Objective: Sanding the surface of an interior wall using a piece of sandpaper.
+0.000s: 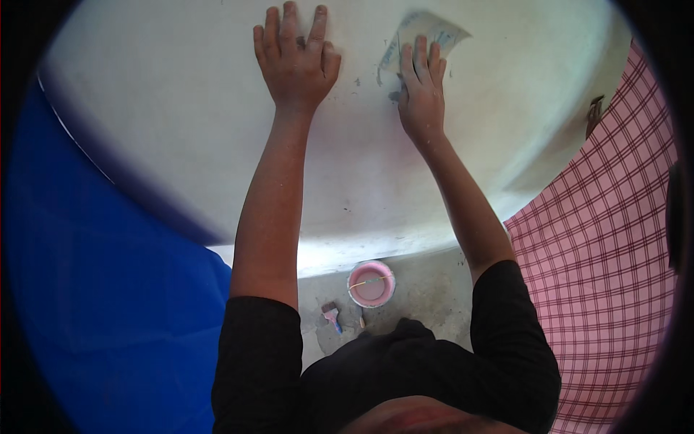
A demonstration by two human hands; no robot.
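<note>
Both of my arms reach up to a pale, whitish painted wall (374,179). My left hand (297,62) lies on its surface with the fingers spread, and nothing is held in it. To its right, my right hand (424,89) presses a sheet of sandpaper (420,27) against the wall under its fingers. The sheet's printed backing faces me, and its upper right corner curls away from the wall. Dark scuffs and small patches (394,96) mark the wall around both hands.
On the concrete floor (439,282) at the wall's foot stands a pink-lined bucket (371,283). A paintbrush (331,317) and a small wooden-handled tool (362,319) lie beside it. A blue sheet (124,282) hangs at left, a pink checked cloth (591,244) at right.
</note>
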